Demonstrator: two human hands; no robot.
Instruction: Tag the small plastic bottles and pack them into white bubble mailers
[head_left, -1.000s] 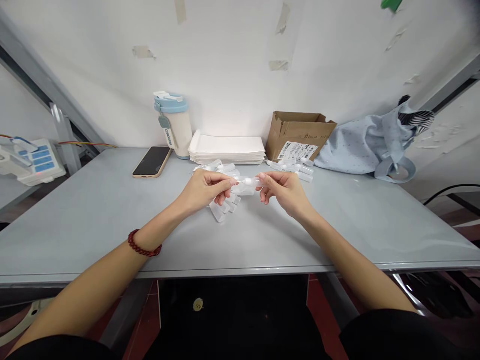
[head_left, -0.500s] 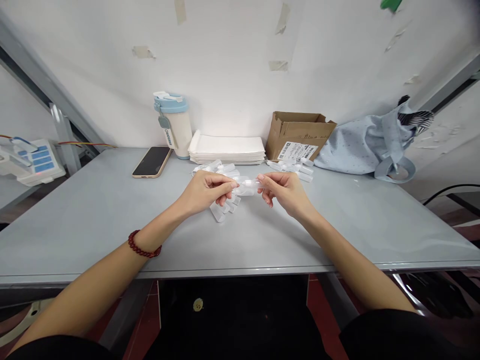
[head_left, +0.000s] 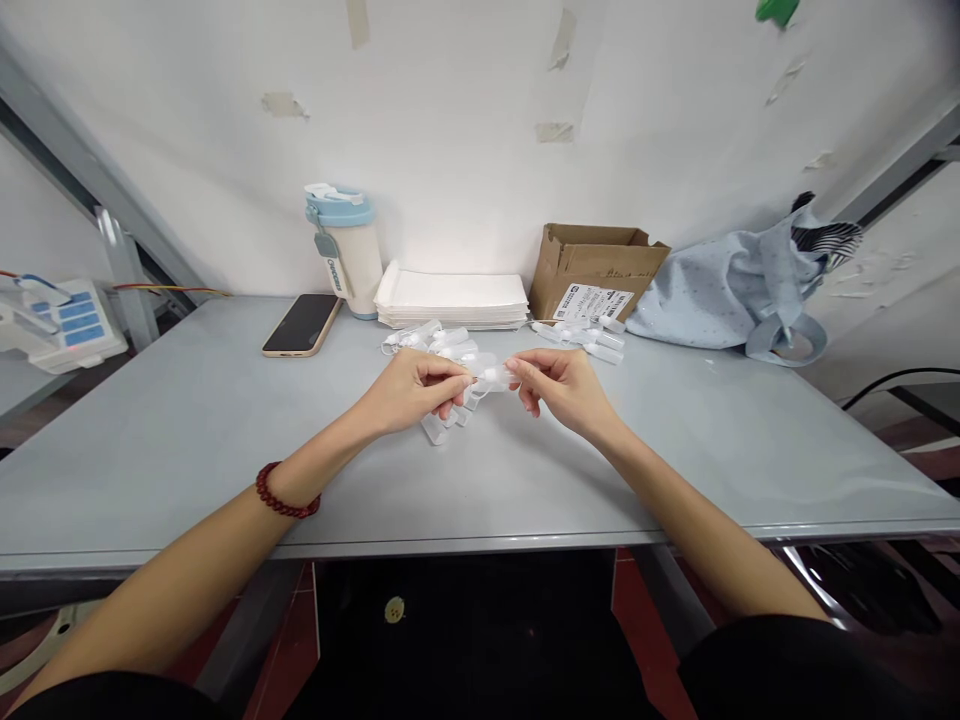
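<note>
Between my hands, just above the table, is a small translucent plastic bottle with a whitish neck, lying roughly level. My right hand pinches its body end between thumb and fingers. At the neck end, my left hand has thumb and forefinger pressed together on something thin and small that I cannot make out. Behind and below my left hand lies a loose pile of similar bottles, partly covered by the fingers. Another small group of bottles rests beyond my right hand.
Along the wall stand a cream tumbler with a blue lid, a stack of white envelopes or folded paper, an open cardboard box and a light blue cloth bag. A phone lies on the grey table at left.
The bottle between my hands sits slightly lower and its neck end is tipped a little differently. My right hand has shifted slightly left. Both hands keep their pinch.
</note>
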